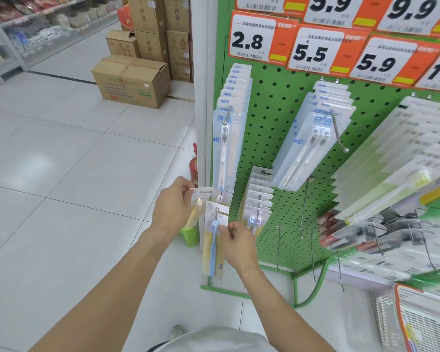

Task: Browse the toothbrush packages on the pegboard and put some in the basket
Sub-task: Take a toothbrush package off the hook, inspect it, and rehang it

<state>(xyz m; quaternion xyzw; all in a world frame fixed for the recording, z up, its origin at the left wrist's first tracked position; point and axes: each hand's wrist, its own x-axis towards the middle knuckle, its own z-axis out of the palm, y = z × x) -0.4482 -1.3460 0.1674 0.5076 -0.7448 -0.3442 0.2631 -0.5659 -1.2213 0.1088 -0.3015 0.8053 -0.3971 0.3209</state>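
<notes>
At the lower left corner of a green pegboard in a shop aisle, a person works two bare hands among hanging toothbrush packages. The left hand pinches the top of a package holding a yellow toothbrush, drawn out just left of the board's edge. The right hand pinches the side of a package with a blue toothbrush, which hangs from a hook at the board's bottom left. Above these hang rows of pale blue packages, under orange price tags. A white basket with an orange rim sits on the floor at the board's lower right. Cardboard boxes stand on the white tiled floor, well left of the board.
</notes>
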